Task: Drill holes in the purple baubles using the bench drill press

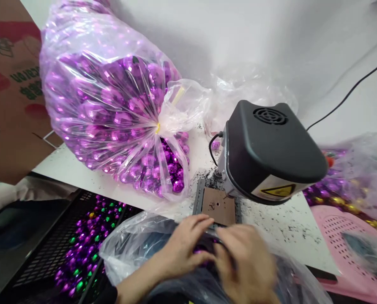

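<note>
My left hand [188, 242] reaches to the front edge of a brown plate [218, 207], its fingers stretched and its thumb apart. Beside it my right hand [245, 261] is smeared by motion, with its fingers bent; what they may hold cannot be made out. A dark curved edge and some shiny purple beads [204, 251] show between the hands, low down. The plate has a small dark hole and sits under a black-housed machine [271, 143] with a yellow warning label. Clear plastic [128, 240] spreads beneath my forearms.
A tied clear bag of purple faceted beads [112, 114] stands at the left on the white table [290, 228], near a cardboard box [14, 97]. Below is a black crate [39, 253] with purple and green beads. A pink basket [328, 228] stands right. Dark specks litter the table.
</note>
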Action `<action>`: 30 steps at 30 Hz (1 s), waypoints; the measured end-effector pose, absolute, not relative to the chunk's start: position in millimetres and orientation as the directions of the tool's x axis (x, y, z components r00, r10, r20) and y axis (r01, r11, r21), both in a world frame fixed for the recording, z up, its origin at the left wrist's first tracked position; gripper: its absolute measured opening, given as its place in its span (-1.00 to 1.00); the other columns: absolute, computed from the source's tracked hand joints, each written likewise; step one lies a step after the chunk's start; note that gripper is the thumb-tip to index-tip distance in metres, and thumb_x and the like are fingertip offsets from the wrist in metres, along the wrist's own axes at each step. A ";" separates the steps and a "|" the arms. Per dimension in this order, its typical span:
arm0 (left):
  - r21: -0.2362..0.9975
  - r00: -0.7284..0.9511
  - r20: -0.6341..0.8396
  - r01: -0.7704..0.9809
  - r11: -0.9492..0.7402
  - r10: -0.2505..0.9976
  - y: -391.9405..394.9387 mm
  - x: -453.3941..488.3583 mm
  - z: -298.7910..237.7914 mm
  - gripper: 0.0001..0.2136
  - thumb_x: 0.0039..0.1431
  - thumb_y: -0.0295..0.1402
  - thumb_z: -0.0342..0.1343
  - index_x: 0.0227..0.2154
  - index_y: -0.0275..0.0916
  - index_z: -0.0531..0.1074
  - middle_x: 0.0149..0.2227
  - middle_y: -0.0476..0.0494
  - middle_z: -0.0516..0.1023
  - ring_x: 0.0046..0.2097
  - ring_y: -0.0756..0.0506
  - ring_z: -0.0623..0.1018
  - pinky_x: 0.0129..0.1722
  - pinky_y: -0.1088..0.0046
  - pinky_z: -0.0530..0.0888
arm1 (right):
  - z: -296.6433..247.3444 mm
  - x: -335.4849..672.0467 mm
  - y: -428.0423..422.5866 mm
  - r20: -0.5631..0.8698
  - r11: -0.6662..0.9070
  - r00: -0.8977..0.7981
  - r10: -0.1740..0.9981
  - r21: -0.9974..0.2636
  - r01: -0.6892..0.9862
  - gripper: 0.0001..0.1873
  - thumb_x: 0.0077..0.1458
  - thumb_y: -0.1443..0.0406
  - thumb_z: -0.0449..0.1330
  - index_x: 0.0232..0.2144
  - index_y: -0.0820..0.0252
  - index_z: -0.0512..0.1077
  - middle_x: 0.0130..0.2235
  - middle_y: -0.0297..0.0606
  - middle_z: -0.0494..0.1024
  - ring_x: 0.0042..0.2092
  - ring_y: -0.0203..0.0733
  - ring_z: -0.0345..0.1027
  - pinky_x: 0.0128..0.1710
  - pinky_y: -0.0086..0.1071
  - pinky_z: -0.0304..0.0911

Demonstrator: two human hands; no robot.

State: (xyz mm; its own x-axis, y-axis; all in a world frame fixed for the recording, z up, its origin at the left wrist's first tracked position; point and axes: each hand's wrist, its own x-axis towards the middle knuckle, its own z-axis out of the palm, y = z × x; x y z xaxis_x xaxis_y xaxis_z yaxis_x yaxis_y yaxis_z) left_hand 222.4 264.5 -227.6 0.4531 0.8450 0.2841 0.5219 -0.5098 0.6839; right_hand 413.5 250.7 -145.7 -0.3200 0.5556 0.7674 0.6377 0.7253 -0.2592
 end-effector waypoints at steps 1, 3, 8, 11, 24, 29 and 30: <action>0.687 0.349 0.346 0.538 -0.488 0.871 271.9 207.6 -218.2 -0.50 0.31 -0.23 0.19 0.26 -0.10 0.27 0.15 -0.24 0.52 0.15 -0.19 0.54 0.16 0.16 0.52 | -154.2 395.2 260.1 0.740 0.721 -0.338 0.582 -0.277 0.635 -0.73 0.19 0.34 0.17 -0.05 0.27 0.42 -0.23 -0.14 0.56 -0.18 -0.17 0.37 -0.18 -0.27 0.37; 0.655 0.034 0.491 0.644 -0.395 0.871 293.9 170.7 -203.1 -0.71 0.38 -0.28 0.09 0.12 -0.11 0.42 0.02 -0.16 0.60 0.05 -0.13 0.59 0.13 0.22 0.52 | -169.1 361.8 280.5 0.704 0.730 -0.392 0.593 -0.264 0.631 -0.69 0.23 0.31 0.14 0.01 0.28 0.43 -0.06 -0.12 0.58 0.02 -0.13 0.36 0.02 -0.24 0.37; 0.749 -0.703 0.565 0.656 0.089 0.432 363.3 90.0 -216.2 -0.31 0.35 0.05 0.00 0.37 -0.33 0.15 0.43 -0.46 0.11 0.47 -0.33 0.08 0.45 -0.04 0.01 | -203.1 308.4 322.1 0.561 0.670 -0.465 0.685 -0.234 0.705 -0.40 0.30 0.09 0.07 0.33 0.10 0.21 0.36 -0.19 0.29 0.41 0.00 0.03 0.33 -0.09 0.16; 0.824 -0.772 0.432 0.548 0.145 0.467 394.7 79.0 -244.1 -0.24 0.41 0.08 -0.23 0.44 -0.42 -0.04 0.49 -0.50 -0.07 0.52 -0.31 -0.06 0.47 -0.02 -0.08 | -233.4 293.4 343.3 0.468 0.564 -0.400 0.788 -0.288 0.774 -0.30 0.29 -0.01 0.03 0.34 0.25 0.20 0.31 0.04 0.34 0.37 0.11 0.13 0.30 0.04 0.18; 0.657 -0.440 0.520 0.753 -0.014 0.733 379.3 92.2 -301.5 -0.30 0.46 -0.13 -0.18 0.48 -0.30 -0.33 0.51 -0.43 -0.50 0.53 -0.28 -0.34 0.46 -0.09 -0.10 | -262.4 274.5 349.5 0.394 0.472 -0.324 0.860 -0.374 0.799 -0.32 0.29 0.05 0.05 0.34 0.26 0.19 0.41 0.16 0.11 0.44 0.18 -0.02 0.34 0.17 0.10; 0.599 -0.431 0.469 0.796 0.080 0.771 388.3 106.8 -307.0 -0.23 0.36 -0.25 0.02 0.46 -0.43 -0.22 0.48 -0.60 -0.54 0.50 -0.41 -0.42 0.43 -0.18 -0.07 | -257.3 262.7 337.8 0.423 0.567 -0.418 0.804 -0.334 0.753 -0.27 0.27 0.06 0.09 0.40 0.09 0.08 0.42 0.03 0.13 0.38 0.09 0.09 0.40 0.13 -0.03; 0.594 -0.424 0.447 0.799 0.093 0.787 391.5 104.9 -306.1 -0.22 0.34 -0.26 0.05 0.45 -0.46 -0.19 0.48 -0.63 -0.53 0.49 -0.43 -0.43 0.43 -0.19 -0.09 | -259.1 260.4 337.9 0.420 0.577 -0.432 0.798 -0.324 0.750 -0.26 0.26 0.07 0.12 0.41 0.05 0.06 0.42 0.05 0.11 0.36 0.10 0.13 0.39 0.14 -0.02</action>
State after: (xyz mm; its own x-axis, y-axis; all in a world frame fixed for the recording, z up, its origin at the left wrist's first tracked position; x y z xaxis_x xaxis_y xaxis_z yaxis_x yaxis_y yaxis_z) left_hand 104.9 391.5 -306.1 -0.4244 0.7874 0.4471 0.7988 0.0930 0.5944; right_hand 260.4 337.9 -259.1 -0.4322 0.7981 0.4199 0.7501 0.5766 -0.3239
